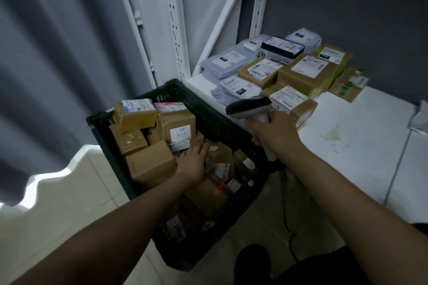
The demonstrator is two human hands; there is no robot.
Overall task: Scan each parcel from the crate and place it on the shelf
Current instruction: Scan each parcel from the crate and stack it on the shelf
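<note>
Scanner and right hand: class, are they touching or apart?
Touching. In the head view the right hand is curled round the handle of the scanner.

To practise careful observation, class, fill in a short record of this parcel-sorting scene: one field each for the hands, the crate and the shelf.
left hand: reaches into the crate, fingers laid on cardboard parcels
right hand: grips the scanner
crate: dark, slotted walls, crowded
shelf: white, labelled boxes and grey mailers grouped at the back
</note>
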